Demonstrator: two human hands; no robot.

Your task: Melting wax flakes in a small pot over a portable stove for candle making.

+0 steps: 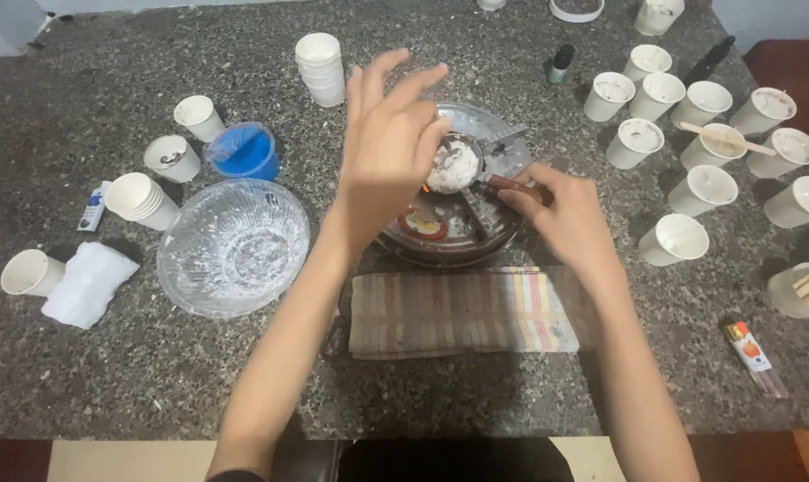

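Step in hand, as judged: heating white flaky solid in a small metal ladle (454, 166) held over a flame on the round metal tray (502, 147). Right hand (560, 210) grips the ladle's brown handle. Left hand (388, 147) hovers above, fingers loosely pinched, holding nothing visible. Next move calls for a steady, level ladle. Speckled granite surface (110, 375).

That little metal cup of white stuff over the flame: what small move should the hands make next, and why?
Probably lift the left hand clear. Its fingers sit right over the small metal cup of white chunks, with a flame glowing just beneath, while the right hand grips the wooden handle and seems to steady it.
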